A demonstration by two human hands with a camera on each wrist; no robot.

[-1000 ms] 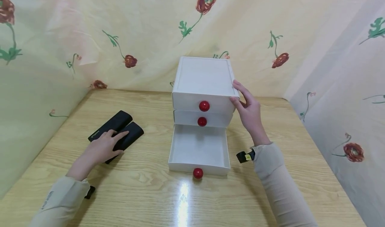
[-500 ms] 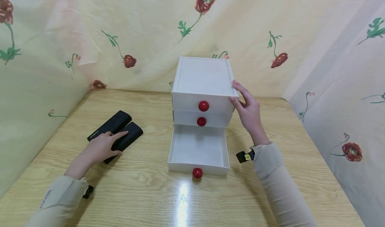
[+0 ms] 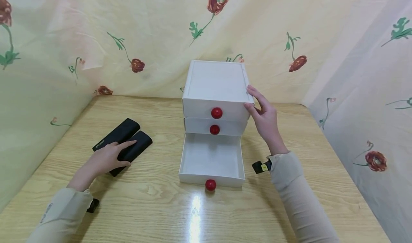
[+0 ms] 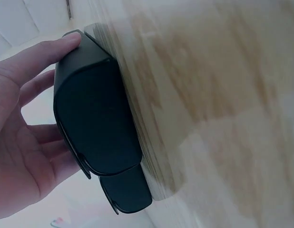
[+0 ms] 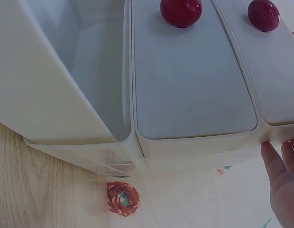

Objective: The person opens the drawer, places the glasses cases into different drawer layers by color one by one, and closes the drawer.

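Observation:
Two black glasses cases lie side by side at a slant on the left of the table in the head view. My left hand (image 3: 104,159) holds the nearer glasses case (image 3: 140,147), index finger stretched along its top and thumb at its near side. The farther glasses case (image 3: 120,130) bears small lettering. A white drawer unit (image 3: 219,82) stands at the middle back. Its bottom drawer (image 3: 212,160) is pulled out and bare inside; the upper two drawers are closed. My right hand (image 3: 266,123) rests with fairly straight fingers on the unit's top right front corner.
Each drawer front carries a red ball knob, such as the bottom knob (image 3: 210,185). Flower-printed cloth (image 3: 161,28) hangs behind and beside the wooden table (image 3: 154,207). A black wrist strap (image 3: 261,167) shows by the right sleeve.
My left hand's fingers have drawn in slightly around the nearer glasses case. The right hand stays at the drawer unit's corner, and the head view has shifted very little.

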